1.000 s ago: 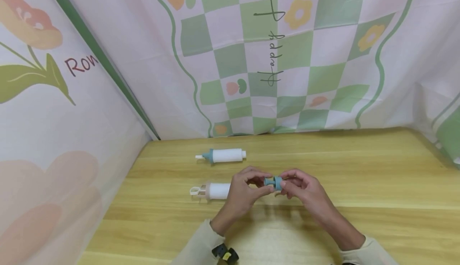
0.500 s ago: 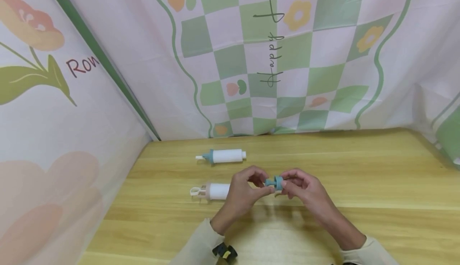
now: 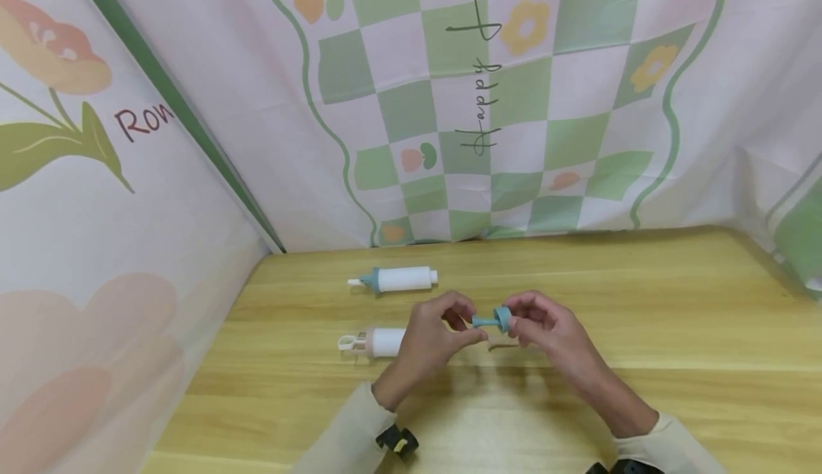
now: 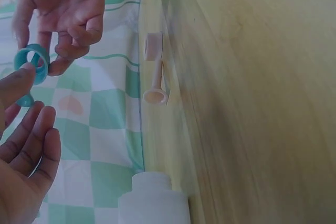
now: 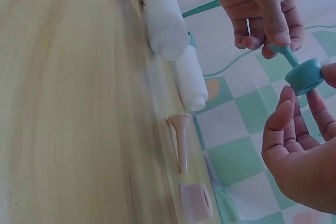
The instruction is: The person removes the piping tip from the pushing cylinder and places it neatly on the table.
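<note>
My left hand pinches the end of a teal plastic stem between thumb and fingers. At the stem's other end is a round, hollow teal cap, which my right hand holds by its rim with thumb and fingertips. The stem reaches into the cap, and both are held above the wooden table. Below the hands, a pink flared stem and a separate pink ring cap lie on the tabletop. In the head view, the hands mostly hide these pink parts.
Behind the left hand lies a white bottle with a pink collar, partly covered by that hand. Farther back is a slimmer white bottle with a teal collar. A patterned curtain hangs along the rear edge of the wooden table.
Both hands have risen slightly, and the right has drawn a little away from the left. The teal cap is tilted, and more of the stem shows between the hands.
</note>
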Motion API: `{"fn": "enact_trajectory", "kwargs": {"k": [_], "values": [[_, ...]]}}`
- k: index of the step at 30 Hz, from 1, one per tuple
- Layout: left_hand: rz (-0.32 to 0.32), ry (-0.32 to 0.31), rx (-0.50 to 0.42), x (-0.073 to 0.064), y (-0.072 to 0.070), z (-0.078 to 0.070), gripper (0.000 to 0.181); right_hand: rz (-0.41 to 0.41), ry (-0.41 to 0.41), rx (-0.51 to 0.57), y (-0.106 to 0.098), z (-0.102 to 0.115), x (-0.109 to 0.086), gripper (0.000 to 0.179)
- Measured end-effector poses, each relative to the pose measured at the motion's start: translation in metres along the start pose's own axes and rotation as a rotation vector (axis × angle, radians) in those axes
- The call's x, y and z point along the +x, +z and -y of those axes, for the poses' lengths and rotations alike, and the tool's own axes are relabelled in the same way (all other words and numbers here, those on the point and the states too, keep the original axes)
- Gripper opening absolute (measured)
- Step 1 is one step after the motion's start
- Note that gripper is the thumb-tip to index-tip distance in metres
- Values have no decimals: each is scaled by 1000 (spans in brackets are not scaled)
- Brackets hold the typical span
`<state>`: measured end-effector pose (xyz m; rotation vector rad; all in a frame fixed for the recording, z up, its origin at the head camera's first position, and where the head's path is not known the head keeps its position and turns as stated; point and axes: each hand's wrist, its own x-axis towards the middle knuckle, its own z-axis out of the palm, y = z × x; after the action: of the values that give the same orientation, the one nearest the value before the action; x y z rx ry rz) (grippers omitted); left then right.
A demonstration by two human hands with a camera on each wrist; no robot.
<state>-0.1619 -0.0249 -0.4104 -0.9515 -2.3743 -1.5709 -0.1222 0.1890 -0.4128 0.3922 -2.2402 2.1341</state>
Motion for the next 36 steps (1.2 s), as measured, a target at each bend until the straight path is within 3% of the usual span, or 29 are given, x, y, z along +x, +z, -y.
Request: {"fn": "enact_trajectory", "kwargs": {"k": [7,17,21,25,29,36], "values": [[20,-13,30,3,-2,0,24,7,-17,-15,-5,3,0,26],[100,-17,108,10,-10,-1,28,-39,-15,-73,-16,4,1,26],[126,-1,134,13,-9,-3,29,-69,3,-166,-22,5,-5,29],[151,-23,154,17,-9,-5,28,-72,18,-285,-32,8,-9,31],[159,-54,175,20,-14,-7,27,-69,2,-332,-37,8,-6,30],[147,-4,179,31,-21,-2,26,-87,-11,-462,-41,6,2,26]]}}
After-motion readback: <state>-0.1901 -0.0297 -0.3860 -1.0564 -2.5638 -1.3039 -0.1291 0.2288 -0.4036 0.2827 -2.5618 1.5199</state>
